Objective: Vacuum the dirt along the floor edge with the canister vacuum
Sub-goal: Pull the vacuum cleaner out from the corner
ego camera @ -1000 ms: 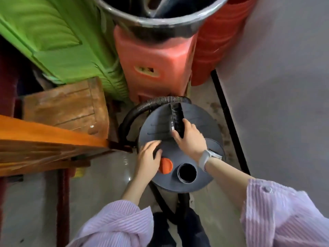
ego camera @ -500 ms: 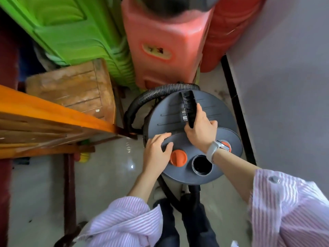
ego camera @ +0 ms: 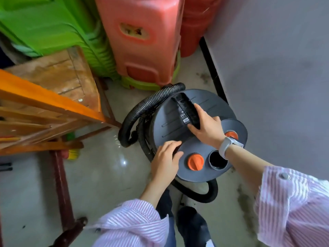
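- Head view: the canister vacuum (ego camera: 179,125) stands on the floor (ego camera: 99,175) close to the black skirting (ego camera: 213,72) at the wall's foot, in front of the pink stool (ego camera: 142,40)
- The right hand (ego camera: 207,129) grips the black carry handle (ego camera: 186,111) on the lid, fingers curled round its near end
- The left hand (ego camera: 165,161) lies on the lid's near-left edge, fingers loosely bent and holding nothing, beside the orange knob (ego camera: 195,162)
- The ribbed hose (ego camera: 142,111) loops round the canister's left side; it looks soft and likely to drag
- The drum is probably rigid and fairly heavy, so the handle is the sensible hold, with the free hand steadying the rim
- Dirt (ego camera: 245,202) lies along the floor edge by the wall, not yet vacuumed
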A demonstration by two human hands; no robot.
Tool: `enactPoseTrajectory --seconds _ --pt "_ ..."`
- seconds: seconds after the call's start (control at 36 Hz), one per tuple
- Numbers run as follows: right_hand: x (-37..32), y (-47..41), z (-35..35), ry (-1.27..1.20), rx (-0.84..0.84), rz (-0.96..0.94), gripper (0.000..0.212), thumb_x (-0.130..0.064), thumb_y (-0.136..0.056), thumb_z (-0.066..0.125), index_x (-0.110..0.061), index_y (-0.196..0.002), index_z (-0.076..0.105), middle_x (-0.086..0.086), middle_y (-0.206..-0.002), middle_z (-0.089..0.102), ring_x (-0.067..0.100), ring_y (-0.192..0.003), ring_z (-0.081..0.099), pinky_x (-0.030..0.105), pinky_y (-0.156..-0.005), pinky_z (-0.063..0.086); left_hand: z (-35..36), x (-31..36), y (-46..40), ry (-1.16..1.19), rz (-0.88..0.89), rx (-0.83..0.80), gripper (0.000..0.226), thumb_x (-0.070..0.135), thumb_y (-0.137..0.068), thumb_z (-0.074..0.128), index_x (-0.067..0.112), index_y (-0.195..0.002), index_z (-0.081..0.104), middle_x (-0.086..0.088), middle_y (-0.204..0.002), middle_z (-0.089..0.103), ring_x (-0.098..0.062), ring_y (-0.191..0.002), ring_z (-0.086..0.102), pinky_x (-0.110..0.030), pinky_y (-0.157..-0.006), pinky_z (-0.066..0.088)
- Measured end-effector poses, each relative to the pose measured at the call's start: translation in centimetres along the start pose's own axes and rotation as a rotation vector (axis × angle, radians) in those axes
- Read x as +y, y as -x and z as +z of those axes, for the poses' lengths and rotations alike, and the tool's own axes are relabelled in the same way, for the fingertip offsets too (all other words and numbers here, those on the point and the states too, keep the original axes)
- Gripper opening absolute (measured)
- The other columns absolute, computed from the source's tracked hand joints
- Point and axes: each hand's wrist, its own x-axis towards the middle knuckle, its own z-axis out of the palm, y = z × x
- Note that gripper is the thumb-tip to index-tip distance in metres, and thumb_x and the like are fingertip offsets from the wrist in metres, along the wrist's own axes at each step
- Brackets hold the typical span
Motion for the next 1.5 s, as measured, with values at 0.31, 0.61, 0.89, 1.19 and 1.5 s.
enactPoseTrajectory --seconds 0.31,0.61,0.89,1.19,1.5 --pt "1.8 5.8 1.0 -0.037 -0.024 0.058 0.068 -0.037 -0.095 0.049 -0.017 -0.151 0.016 0.010 -0.131 0.053 0.029 -0.120 0.050 0.037 -0.093 0.028 3.5 0.5 4.8 0.184 -0.140 0.024 0.030 0.015 -0.094 0.056 0.020 -0.123 0.063 0.011 -0.122 0.058 -0.012 -0.118 0.049 -0.020 -0.096 0.035" --pt "1.3 12.8 3.6 -0.170 -0.154 0.235 0.074 -0.035 -0.098 0.043 -0.015 -0.153 -0.003 0.015 -0.143 0.040 0.032 -0.131 0.039 0.044 -0.106 0.024 4.5 -1.7 10.7 0.209 -0.231 0.165 0.024 0.013 -0.095 0.053 0.016 -0.112 0.069 0.004 -0.117 0.064 -0.013 -0.110 0.057 -0.021 -0.090 0.038" --pt "-1.5 19.6 7.2 -0.343 -0.201 0.409 0.081 -0.031 -0.098 0.044 -0.013 -0.151 -0.014 0.013 -0.152 0.027 0.032 -0.138 0.030 0.044 -0.110 0.019 2.7 -4.6 15.3 0.099 -0.290 0.187 0.025 0.022 -0.097 0.049 0.024 -0.112 0.069 0.006 -0.121 0.063 -0.018 -0.109 0.058 -0.029 -0.089 0.043" --pt "-5.3 28.1 11.9 -0.713 -0.212 0.410 0.083 -0.013 -0.098 0.045 -0.010 -0.148 -0.021 0.011 -0.155 0.018 0.028 -0.140 0.024 0.036 -0.115 0.020 1.4 -7.9 22.1 -0.199 -0.283 0.345 0.029 0.025 -0.097 0.045 0.023 -0.115 0.067 0.004 -0.123 0.064 -0.029 -0.111 0.053 -0.039 -0.091 0.041" --pt "-0.2 27.5 10.7 0.427 -0.108 -0.610 0.084 -0.020 -0.069 0.080 -0.014 -0.143 0.042 0.015 -0.141 0.047 0.038 -0.133 0.042 0.063 -0.104 0.034 7.8 -4.6 28.5 -0.544 -0.213 0.332 0.057 0.049 -0.067 0.073 0.015 -0.113 0.065 0.000 -0.112 0.068 -0.027 -0.125 0.052 -0.066 -0.102 0.029"
